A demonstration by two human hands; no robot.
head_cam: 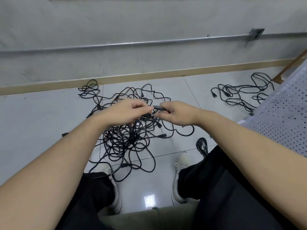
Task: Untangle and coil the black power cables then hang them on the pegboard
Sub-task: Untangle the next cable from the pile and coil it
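Barely started tbh: my left hand and right hand both pinch one cable above the big tangle, one small coil done, pegboard bare.

White tiled floor gleamed below, a metal conduit ran along the grey wall, and white sneakers stood planted apart.

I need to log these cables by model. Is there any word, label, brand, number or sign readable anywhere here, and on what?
None: no readable text shows on the tangled black cables, the plugs, the pegboard, the wall or the floor tiles.
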